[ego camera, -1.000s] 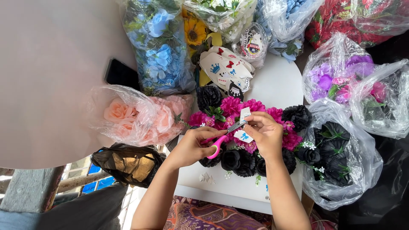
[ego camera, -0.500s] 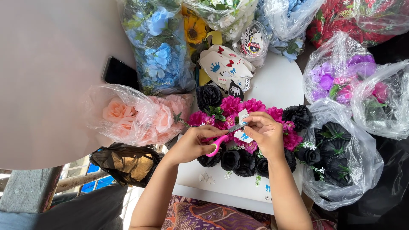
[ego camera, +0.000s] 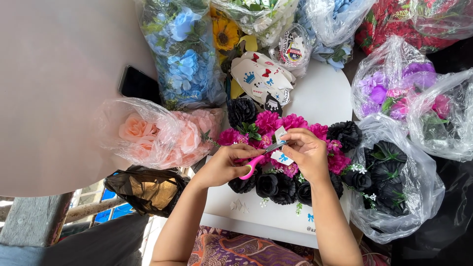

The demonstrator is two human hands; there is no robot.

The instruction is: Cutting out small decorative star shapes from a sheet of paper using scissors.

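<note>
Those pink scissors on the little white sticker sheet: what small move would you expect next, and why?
Probably closing the blades a little further. The left hand works the pink scissors, whose blades meet the small white sheet that the right hand pinches above the pink and black flowers, so the cut looks unfinished.

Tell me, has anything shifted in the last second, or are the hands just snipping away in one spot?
Hardly anything. The left hand keeps hold of the pink-handled scissors, and the right hand keeps pinching the small white paper piece at the blades, both over the pink and black flower arrangement. Any blade movement is too slight to tell. The bagged flowers around stay put.
</note>
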